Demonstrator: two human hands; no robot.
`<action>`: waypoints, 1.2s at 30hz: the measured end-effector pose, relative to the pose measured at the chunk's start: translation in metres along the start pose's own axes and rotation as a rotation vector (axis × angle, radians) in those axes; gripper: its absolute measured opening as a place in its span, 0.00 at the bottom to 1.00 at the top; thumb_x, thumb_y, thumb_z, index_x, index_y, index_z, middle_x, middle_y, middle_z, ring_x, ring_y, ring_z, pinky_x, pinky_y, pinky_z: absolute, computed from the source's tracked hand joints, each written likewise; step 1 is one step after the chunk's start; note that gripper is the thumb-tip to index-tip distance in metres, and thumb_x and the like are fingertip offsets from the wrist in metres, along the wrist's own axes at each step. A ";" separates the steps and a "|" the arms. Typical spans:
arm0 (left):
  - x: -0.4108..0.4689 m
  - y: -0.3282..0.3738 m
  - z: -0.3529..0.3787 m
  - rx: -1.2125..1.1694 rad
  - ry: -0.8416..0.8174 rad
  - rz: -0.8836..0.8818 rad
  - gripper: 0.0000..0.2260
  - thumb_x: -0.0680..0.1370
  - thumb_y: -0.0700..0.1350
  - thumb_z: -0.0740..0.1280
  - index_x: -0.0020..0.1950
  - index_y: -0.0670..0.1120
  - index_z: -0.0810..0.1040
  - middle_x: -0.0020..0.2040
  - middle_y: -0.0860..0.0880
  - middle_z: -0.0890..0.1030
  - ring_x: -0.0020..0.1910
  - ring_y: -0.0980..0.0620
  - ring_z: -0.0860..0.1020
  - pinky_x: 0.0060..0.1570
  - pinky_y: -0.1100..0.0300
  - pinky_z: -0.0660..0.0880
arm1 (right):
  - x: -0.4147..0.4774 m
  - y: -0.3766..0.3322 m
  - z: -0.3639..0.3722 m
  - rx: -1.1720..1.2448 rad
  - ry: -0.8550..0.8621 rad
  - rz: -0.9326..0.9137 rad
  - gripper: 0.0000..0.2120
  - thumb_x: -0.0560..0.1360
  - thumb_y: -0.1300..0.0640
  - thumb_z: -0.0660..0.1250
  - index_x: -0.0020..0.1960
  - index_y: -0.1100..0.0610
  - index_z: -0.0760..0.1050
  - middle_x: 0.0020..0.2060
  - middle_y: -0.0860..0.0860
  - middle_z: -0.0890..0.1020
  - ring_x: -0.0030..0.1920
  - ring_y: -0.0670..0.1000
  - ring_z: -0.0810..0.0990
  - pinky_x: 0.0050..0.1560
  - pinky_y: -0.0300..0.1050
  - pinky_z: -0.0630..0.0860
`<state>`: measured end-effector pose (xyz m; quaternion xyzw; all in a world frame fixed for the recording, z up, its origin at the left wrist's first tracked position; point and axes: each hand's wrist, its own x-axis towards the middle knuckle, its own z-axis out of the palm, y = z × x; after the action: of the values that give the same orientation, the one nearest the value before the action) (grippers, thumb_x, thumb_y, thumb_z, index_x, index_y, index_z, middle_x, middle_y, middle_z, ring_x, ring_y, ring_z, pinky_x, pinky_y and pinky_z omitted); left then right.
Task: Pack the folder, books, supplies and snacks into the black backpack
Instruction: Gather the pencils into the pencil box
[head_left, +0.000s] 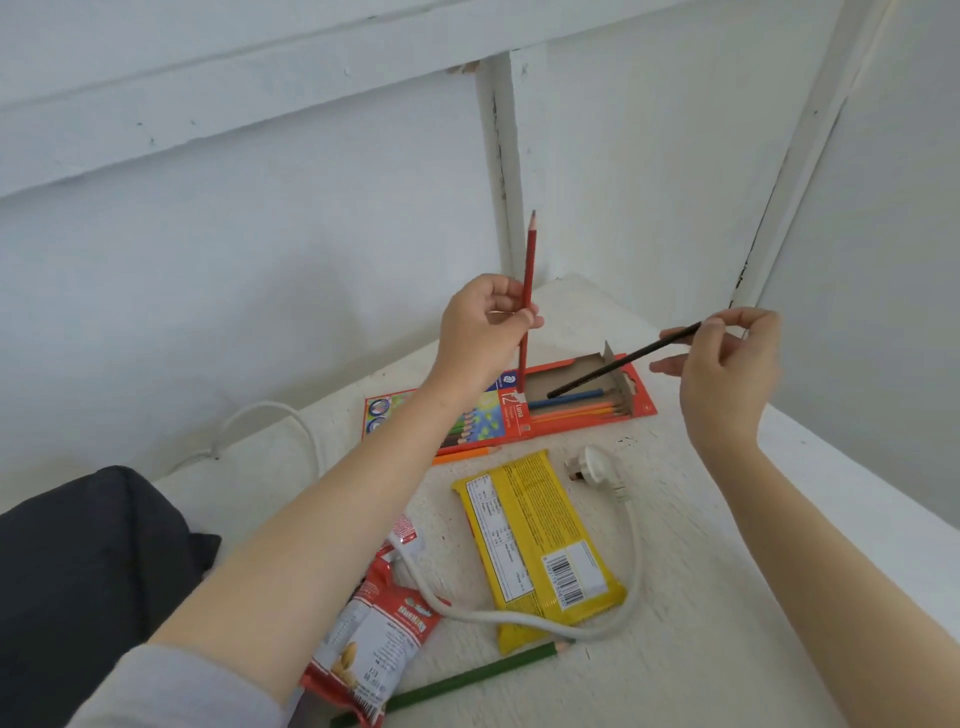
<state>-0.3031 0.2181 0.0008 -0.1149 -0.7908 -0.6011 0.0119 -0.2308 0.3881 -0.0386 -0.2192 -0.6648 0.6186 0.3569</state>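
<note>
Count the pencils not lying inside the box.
4. Red pencil upright in the left hand; black pencil in the right hand, tip at the open box; orange pencil on the table beside the box; green pencil nearest the camera. The left arm may hide more.

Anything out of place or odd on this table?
Yes. A green pencil lies loose near the front edge, and an orange pencil lies beside the open pencil box, not in it. A white cord lies across the yellow snack pack's near end and could snag when the pack is lifted.
</note>
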 end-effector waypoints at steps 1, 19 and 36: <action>0.002 -0.003 0.007 -0.013 0.004 0.008 0.07 0.76 0.35 0.66 0.50 0.45 0.74 0.43 0.48 0.82 0.42 0.56 0.83 0.45 0.64 0.78 | 0.000 0.000 0.001 -0.013 -0.005 -0.018 0.10 0.79 0.62 0.52 0.43 0.49 0.61 0.37 0.53 0.83 0.26 0.50 0.80 0.32 0.43 0.74; 0.012 -0.033 0.039 0.231 -0.136 0.144 0.08 0.75 0.36 0.68 0.50 0.47 0.77 0.42 0.51 0.79 0.43 0.55 0.78 0.44 0.71 0.74 | 0.005 0.033 0.005 -0.681 -0.351 -0.238 0.33 0.69 0.44 0.71 0.67 0.54 0.61 0.53 0.47 0.75 0.51 0.50 0.73 0.43 0.44 0.67; -0.005 -0.071 0.008 0.795 -0.267 0.519 0.06 0.74 0.40 0.68 0.47 0.45 0.85 0.46 0.50 0.84 0.49 0.50 0.76 0.51 0.57 0.70 | 0.011 0.045 -0.004 -0.991 -0.337 -0.374 0.06 0.74 0.56 0.68 0.48 0.56 0.81 0.62 0.55 0.75 0.61 0.58 0.71 0.58 0.50 0.62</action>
<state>-0.3112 0.2071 -0.0692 -0.3707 -0.8989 -0.2098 0.1026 -0.2416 0.4048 -0.0806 -0.1372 -0.9516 0.1847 0.2038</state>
